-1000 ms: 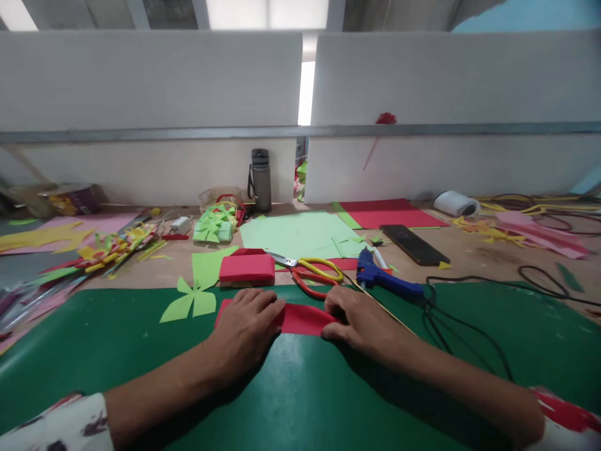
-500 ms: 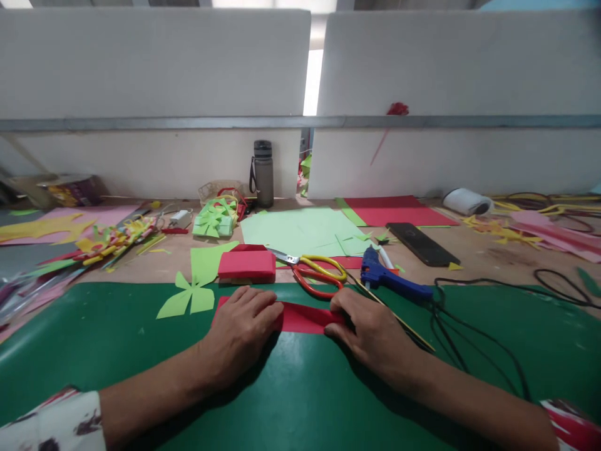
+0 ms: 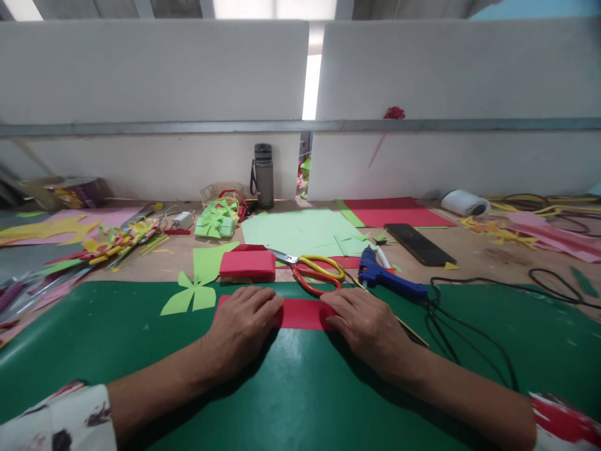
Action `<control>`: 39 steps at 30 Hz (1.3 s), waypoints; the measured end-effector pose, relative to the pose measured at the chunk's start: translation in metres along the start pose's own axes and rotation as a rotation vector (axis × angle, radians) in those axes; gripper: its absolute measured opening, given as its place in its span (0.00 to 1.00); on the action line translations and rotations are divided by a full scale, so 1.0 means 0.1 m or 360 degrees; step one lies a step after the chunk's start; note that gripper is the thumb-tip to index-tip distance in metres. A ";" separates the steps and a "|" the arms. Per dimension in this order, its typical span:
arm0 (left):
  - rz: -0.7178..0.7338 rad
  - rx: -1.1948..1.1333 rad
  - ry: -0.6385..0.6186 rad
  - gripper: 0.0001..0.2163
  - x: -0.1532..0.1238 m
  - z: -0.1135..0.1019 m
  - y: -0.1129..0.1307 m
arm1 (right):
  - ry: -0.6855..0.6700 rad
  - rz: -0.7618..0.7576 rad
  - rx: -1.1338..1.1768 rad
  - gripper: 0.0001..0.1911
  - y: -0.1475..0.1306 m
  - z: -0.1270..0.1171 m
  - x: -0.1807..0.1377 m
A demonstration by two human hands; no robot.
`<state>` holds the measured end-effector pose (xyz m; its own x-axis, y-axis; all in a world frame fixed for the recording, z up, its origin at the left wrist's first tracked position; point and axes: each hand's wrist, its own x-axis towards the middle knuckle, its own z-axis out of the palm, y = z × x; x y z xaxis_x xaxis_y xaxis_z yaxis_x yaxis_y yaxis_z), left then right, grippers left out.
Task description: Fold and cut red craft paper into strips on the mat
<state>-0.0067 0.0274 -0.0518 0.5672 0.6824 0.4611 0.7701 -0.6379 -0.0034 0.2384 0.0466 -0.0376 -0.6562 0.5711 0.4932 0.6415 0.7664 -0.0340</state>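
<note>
A folded strip of red paper [image 3: 303, 313] lies flat on the green mat [image 3: 291, 401]. My left hand [image 3: 246, 326] is closed over its left end, fingers bent and pressed down on it. At the other end, my right hand [image 3: 364, 322] grips the strip with curled fingers on top; the thumb sits along its near edge. Just beyond are a folded red paper piece [image 3: 248, 265] and scissors [image 3: 319, 272] with one yellow and one red handle. Light-green cut paper leaves [image 3: 192, 294] lie left of the strip.
A blue glue gun [image 3: 389, 275] with a black cord lies to the right, near a dark phone [image 3: 419, 244]. Pale green sheets [image 3: 295, 228], red sheets [image 3: 394, 212] and a grey bottle [image 3: 263, 176] stand or lie farther back. Yellow paper flowers [image 3: 122, 238] are at left.
The strip's right part, tilted and pinched before, now lies flat. My right hand has turned over so its fingers press on top. My left hand has stayed put.
</note>
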 end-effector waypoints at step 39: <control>-0.0037 -0.0143 -0.0245 0.17 0.18 -0.17 0.17 | -0.0212 -0.0388 -0.0401 0.11 -0.10 0.00 0.04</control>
<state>0.0117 0.0233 -0.0283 0.5929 0.7393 0.3191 0.7581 -0.6461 0.0884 0.2294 0.0409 -0.0354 -0.8370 0.4270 0.3423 0.5270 0.7975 0.2937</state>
